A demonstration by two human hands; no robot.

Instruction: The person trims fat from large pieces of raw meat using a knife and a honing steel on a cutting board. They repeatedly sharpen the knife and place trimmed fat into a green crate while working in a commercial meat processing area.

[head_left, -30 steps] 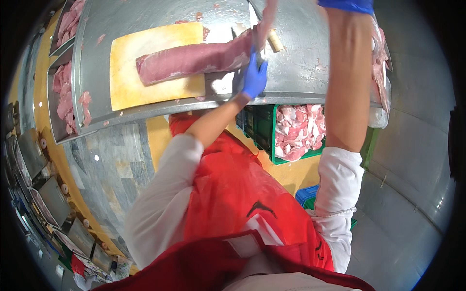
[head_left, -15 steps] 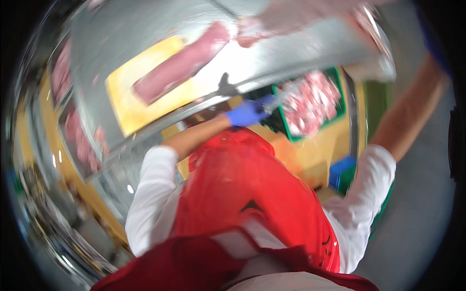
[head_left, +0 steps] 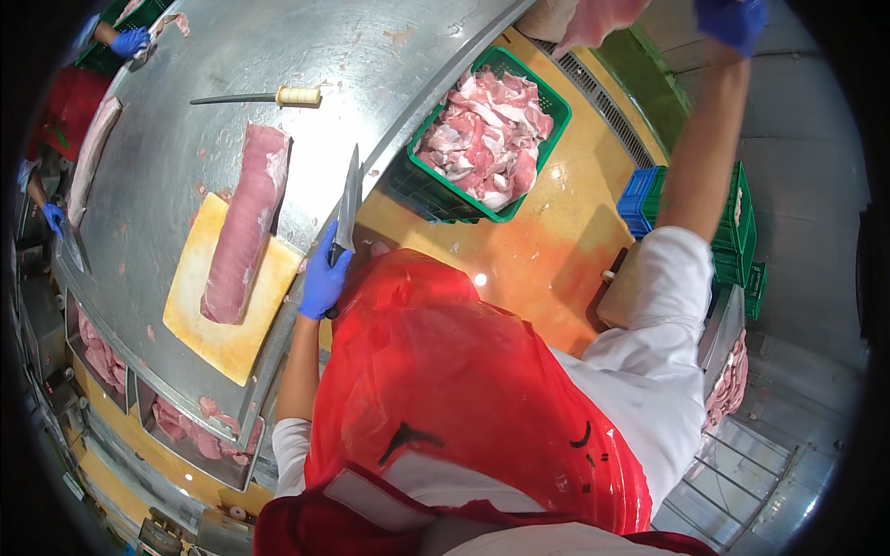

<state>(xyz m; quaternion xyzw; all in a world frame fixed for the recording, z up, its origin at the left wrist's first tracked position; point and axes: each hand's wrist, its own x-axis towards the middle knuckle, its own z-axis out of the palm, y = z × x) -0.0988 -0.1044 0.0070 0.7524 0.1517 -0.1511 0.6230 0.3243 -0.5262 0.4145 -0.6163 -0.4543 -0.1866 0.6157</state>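
Observation:
A knife [head_left: 349, 204] with its blade pointing away is gripped in my blue-gloved left hand [head_left: 324, 278] at the steel table's near edge. Left of it, a long trimmed pork loin [head_left: 243, 222] rests partly on a yellowish cutting board [head_left: 197, 283]. My right arm reaches far out to the upper right. My gloved right hand [head_left: 731, 23] looks closed there, cut by the frame's edge; what it holds is hidden. Left of that hand, a pale pink slab of meat [head_left: 603, 20] hangs past the table's corner.
Meat trimmings fill a green crate [head_left: 556, 139] beside the table. On the steel table [head_left: 371, 56] lies a sharpening steel [head_left: 298, 95]. At far left, a co-worker's gloved hands [head_left: 130, 42] show, one with a knife. Blue and green crates [head_left: 737, 232] stand right; meat trays [head_left: 185, 435] lower left.
The view has turned. My left hand with the knife has drawn back from the green crate to the table edge. The meat slab has slid off the table toward the upper right.

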